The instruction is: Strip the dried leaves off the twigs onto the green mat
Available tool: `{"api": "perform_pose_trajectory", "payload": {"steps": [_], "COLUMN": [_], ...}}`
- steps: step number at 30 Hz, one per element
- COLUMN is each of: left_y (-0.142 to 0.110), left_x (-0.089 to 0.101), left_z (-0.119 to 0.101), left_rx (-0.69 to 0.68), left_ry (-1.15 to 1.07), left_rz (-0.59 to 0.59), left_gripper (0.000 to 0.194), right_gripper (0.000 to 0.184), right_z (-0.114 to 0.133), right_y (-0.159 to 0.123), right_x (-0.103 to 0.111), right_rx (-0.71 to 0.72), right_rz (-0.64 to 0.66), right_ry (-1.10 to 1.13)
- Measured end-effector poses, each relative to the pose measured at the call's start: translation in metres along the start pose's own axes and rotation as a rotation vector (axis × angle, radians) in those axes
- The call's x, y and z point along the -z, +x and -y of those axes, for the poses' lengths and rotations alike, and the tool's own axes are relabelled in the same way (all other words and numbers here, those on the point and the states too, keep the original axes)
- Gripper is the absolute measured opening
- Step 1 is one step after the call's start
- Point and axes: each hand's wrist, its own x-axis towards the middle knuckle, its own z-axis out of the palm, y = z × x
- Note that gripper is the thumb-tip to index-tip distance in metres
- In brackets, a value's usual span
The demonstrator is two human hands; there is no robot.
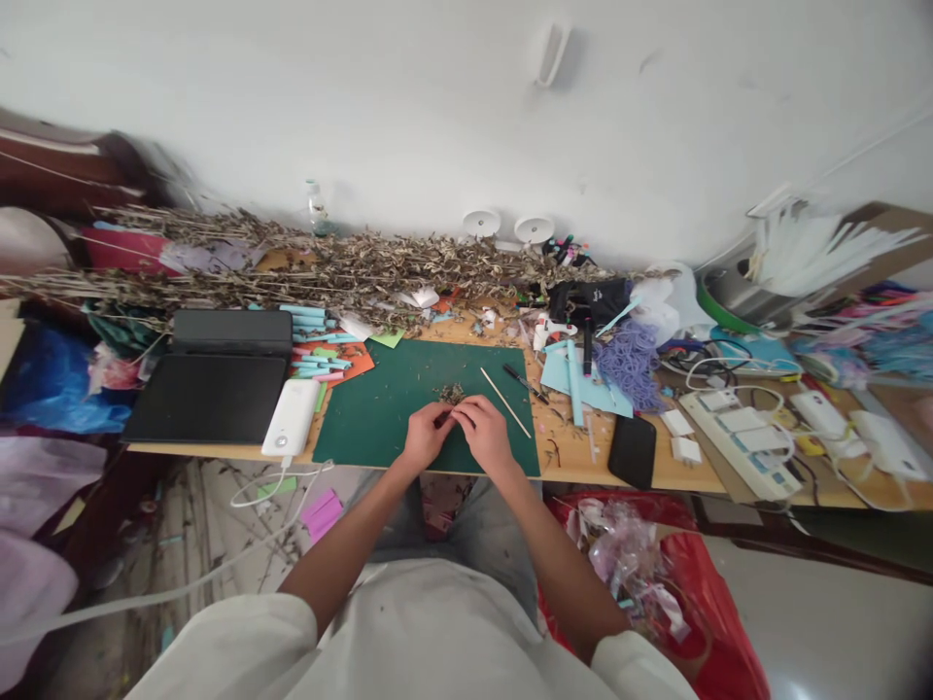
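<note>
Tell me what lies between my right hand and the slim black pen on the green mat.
In the head view, a thin pale stick lies slantwise between your right hand and the slim black pen.

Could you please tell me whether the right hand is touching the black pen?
Apart: the head view shows the stick and some green mat between the right hand and the pen.

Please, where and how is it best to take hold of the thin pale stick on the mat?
The stick is probably best pinched across its middle by the right hand, the nearer one, coming from above and the left. It is long and thin and lies diagonally on the green mat, so its long sides suit a pinch; the black pen lies close on its right.
</note>
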Motion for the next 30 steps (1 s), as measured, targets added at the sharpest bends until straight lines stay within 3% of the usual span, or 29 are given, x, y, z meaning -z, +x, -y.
{"api": "perform_pose_trajectory", "payload": {"steps": [8,18,25,30], "left_y": [0.0,0.0,0.0,0.0], "left_x": [0.0,0.0,-0.001,0.0], "left_z": [0.0,0.001,0.0,0.0], "left_rx": [0.035,0.014,0.032,0.023], "left_ry": [-0.025,-0.019,-0.028,-0.018], "left_rz": [-0.003,-0.001,-0.016,-0.001], "left_gripper": [0.013,0.014,0.014,0.015], "right_gripper": [0.017,0.021,0.013,0.015], "right_z": [-0.003,0.001,0.0,0.0], "right_y": [-0.006,0.0,0.004,0.005], "right_x": [-0.003,0.008,0.009,0.01], "right_rx": [-0.103,0.051,-0.155,-0.066], "right_rz": [-0.061,0.094,0.024,0.027], "right_ry": [0.109,-0.067,0.164,0.07]}}
